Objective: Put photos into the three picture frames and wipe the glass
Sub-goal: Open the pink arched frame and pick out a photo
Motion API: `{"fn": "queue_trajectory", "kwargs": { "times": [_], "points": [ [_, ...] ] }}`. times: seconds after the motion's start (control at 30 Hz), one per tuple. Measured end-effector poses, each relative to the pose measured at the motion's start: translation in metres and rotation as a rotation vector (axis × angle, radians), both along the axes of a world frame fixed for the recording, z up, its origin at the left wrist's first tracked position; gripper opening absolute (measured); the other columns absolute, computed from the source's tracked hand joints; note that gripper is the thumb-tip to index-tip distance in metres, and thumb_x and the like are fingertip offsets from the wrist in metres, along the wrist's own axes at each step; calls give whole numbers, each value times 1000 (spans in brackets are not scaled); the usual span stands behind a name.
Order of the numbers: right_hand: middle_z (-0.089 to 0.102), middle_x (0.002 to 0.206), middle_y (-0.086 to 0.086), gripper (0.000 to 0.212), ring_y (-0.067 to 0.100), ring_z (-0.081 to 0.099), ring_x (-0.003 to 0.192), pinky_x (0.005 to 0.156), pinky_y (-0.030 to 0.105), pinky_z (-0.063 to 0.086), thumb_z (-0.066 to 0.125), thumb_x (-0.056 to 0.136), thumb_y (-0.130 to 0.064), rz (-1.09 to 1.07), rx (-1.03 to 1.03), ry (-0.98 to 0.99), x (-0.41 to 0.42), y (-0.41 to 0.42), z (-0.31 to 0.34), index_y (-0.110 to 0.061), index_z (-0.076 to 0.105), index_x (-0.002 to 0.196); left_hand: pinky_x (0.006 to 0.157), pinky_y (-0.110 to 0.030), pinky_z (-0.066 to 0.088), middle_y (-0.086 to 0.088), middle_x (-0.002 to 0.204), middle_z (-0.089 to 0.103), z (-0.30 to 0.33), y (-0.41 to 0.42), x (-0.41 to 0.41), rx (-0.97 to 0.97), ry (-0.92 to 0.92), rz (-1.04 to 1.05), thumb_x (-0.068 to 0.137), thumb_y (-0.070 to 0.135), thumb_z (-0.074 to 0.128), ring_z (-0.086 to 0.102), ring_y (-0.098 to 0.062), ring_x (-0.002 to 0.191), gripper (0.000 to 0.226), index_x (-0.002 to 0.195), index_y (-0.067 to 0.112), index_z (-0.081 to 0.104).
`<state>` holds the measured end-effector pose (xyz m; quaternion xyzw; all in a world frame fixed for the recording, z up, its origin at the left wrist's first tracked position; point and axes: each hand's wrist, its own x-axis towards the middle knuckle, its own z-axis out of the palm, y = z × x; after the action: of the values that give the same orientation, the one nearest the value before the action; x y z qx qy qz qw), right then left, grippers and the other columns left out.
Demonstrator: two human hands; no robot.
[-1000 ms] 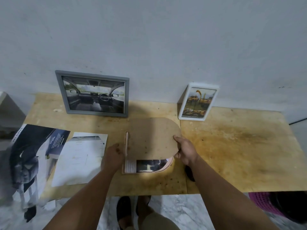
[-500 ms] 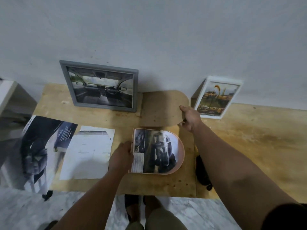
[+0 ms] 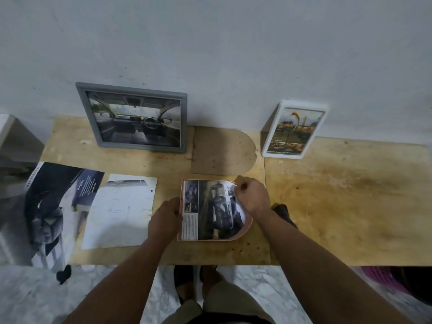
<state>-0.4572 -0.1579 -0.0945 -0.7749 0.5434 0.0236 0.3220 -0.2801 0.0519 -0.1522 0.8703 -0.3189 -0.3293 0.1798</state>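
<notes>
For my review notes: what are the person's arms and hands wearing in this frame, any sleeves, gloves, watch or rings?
Both forearms are bare up to the bottom edge of the picture, with no sleeves in view. The left hand and right hand wear no gloves, and no watch, bracelet or ring shows on either.

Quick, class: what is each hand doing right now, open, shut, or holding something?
Left hand: holds the straight edge of the arched pink frame.
Right hand: pinches the curled corner of the car photo lying in that frame.
</notes>
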Motion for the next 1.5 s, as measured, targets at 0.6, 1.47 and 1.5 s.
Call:
{"fn": "queue_trajectory", "kwargs": {
  "times": [0.6,1.47,1.5],
  "points": [
    [68,105,-4,28,23,66,94,84,47,59,62,86,-40,-294,95,-51,-31,45,-40,-34,54,113,74,-36,56,4,111,60,13,3,-11,46,-47,-50,90,43,64,68,-21,98,42,129,31,51],
    [76,105,5,24,29,72,99,78,38,61,66,92,-13,-204,539,-591,120,84,60,-17,74,114,67,-30,60,-14,96,77,84,110,60,-636,775,976,98,9,65,73,-25,86,7,97,6,71],
    [75,105,4,24,27,70,100,72,34,59,66,93,-15,-143,587,-555,133,93,63,-18,73,116,66,-29,60,-13,95,77,86,123,67,-665,756,1028,98,8,64,72,-24,86,7,98,6,71]
  ]
}}
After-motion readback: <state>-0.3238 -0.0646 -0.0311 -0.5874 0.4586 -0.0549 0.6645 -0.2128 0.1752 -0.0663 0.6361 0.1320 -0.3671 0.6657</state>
